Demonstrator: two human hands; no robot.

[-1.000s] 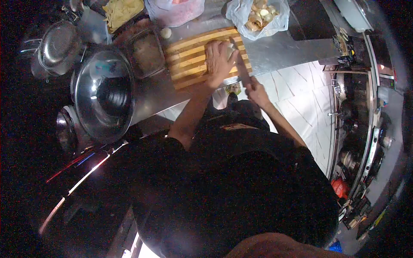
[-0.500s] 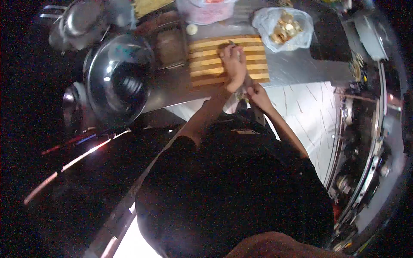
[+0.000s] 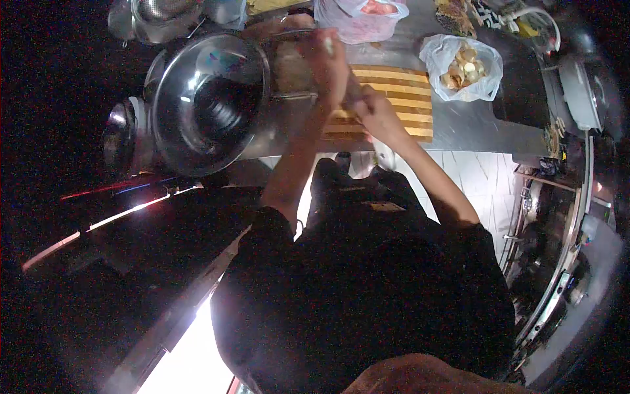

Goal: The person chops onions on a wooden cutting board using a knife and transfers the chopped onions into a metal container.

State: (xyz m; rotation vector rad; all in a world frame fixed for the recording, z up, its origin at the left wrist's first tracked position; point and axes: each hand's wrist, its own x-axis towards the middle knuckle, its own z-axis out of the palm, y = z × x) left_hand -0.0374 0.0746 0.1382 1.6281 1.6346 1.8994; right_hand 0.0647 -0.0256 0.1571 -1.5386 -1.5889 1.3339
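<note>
A striped wooden board [image 3: 410, 105] lies on the steel counter. Blurred by motion, my left hand [image 3: 328, 69] is over the board's left edge, beside a rectangular container [image 3: 289, 72]; a small pale piece shows at its fingers, and its grip is unclear. My right hand [image 3: 375, 110] is closed round the handle of a knife [image 3: 352, 88], whose blade points up and left beside my left hand. The blade is partly hidden and smeared.
A large clear bowl [image 3: 213, 105] stands at the left, with metal strainers [image 3: 167, 13] behind it. At the back is a pinkish plastic bag [image 3: 361, 20]. Right of the board, an open plastic bag [image 3: 462, 69] holds peels. The counter's front edge runs near my forearms.
My left hand has moved left off the middle of the board towards the container. My right hand has followed leftward with the knife. The camera view has shifted too.
</note>
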